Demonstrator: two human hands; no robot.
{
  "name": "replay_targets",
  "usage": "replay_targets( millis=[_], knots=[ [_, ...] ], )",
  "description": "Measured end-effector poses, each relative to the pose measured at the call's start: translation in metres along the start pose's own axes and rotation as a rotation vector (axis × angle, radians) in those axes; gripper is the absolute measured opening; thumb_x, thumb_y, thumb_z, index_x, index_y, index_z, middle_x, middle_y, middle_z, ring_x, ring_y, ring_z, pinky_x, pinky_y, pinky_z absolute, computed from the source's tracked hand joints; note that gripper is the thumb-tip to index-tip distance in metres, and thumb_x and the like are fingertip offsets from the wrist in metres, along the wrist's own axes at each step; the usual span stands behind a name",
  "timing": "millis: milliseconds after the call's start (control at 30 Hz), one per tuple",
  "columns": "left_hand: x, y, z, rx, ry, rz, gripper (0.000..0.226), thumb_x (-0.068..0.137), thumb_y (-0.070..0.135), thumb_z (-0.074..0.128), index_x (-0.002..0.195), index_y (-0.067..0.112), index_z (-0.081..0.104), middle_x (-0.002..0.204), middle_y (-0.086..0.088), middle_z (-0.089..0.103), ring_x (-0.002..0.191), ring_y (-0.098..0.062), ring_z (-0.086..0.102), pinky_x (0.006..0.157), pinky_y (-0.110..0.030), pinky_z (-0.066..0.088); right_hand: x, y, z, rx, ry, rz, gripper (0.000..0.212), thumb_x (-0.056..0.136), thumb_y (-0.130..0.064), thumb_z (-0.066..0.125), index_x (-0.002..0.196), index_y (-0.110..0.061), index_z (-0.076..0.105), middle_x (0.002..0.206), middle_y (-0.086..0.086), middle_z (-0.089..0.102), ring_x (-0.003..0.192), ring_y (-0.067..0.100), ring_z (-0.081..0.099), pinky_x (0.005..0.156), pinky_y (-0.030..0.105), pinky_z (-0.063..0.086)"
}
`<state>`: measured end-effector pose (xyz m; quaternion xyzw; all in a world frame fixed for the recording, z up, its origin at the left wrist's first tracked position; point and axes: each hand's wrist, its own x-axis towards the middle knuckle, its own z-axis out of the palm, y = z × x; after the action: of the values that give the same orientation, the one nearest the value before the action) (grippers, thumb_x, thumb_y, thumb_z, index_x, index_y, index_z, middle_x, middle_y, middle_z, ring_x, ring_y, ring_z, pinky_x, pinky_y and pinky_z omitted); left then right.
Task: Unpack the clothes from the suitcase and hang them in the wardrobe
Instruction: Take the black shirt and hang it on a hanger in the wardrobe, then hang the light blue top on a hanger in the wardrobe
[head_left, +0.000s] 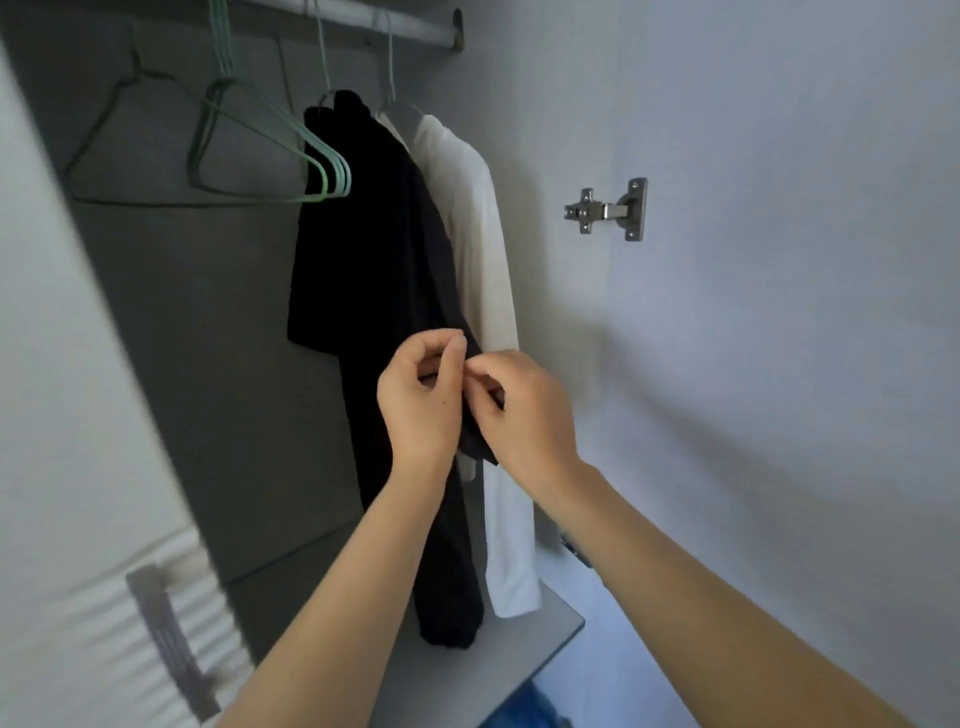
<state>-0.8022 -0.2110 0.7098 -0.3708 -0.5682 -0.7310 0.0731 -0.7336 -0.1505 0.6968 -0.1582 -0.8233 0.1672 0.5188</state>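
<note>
You've got both hands pressed close together on the black garment (374, 249), your left hand (421, 400) and right hand (524, 410) each pinching its front edge about halfway down. It's already on the rail (363, 28), right beside the white garment (478, 249). Tug down too hard and I reckon it slides off its hanger, or drags the white one with it. The empty green hangers (270, 150) to the left could get knocked too. Can't see the suitcase from here.
</note>
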Motion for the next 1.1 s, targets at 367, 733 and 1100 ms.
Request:
replay_targets(
  millis=[367, 733, 1100],
  knots=[
    [-0.214, 0.007, -0.027, -0.102, -0.575, -0.36, 0.013, 0.092, 0.014, 0.059, 0.084, 0.013, 0.069, 0.081, -0.003, 0.07, 0.076, -0.007, 0.065, 0.057, -0.009, 0.047, -0.222, -0.039, -0.09, 0.045, -0.12, 0.65, 0.018, 0.084, -0.018, 0.055, 0.078, -0.008, 0.069, 0.072, 0.006, 0.067, 0.071, 0.026, 0.064, 0.07, 0.042, 0.053],
    [-0.39, 0.054, -0.011, -0.179, -1.029, -0.457, 0.012, 0.091, 0.013, 0.061, 0.09, 0.02, 0.07, 0.087, 0.007, 0.071, 0.081, -0.003, 0.065, 0.067, -0.012, 0.051, -0.395, -0.08, -0.218, 0.034, 0.149, 1.007, 0.008, 0.089, -0.022, 0.062, 0.087, -0.025, 0.07, 0.078, -0.014, 0.067, 0.076, 0.008, 0.065, 0.076, 0.032, 0.055],
    [-0.592, 0.16, 0.05, -0.274, -1.227, -0.572, 0.011, 0.09, 0.016, 0.062, 0.085, 0.021, 0.07, 0.081, -0.002, 0.071, 0.078, -0.019, 0.067, 0.068, -0.026, 0.055, -0.543, -0.104, -0.393, -0.141, 0.224, 1.105, 0.015, 0.088, -0.017, 0.058, 0.08, -0.021, 0.069, 0.068, -0.01, 0.066, 0.068, 0.01, 0.063, 0.068, 0.035, 0.054]
  ],
)
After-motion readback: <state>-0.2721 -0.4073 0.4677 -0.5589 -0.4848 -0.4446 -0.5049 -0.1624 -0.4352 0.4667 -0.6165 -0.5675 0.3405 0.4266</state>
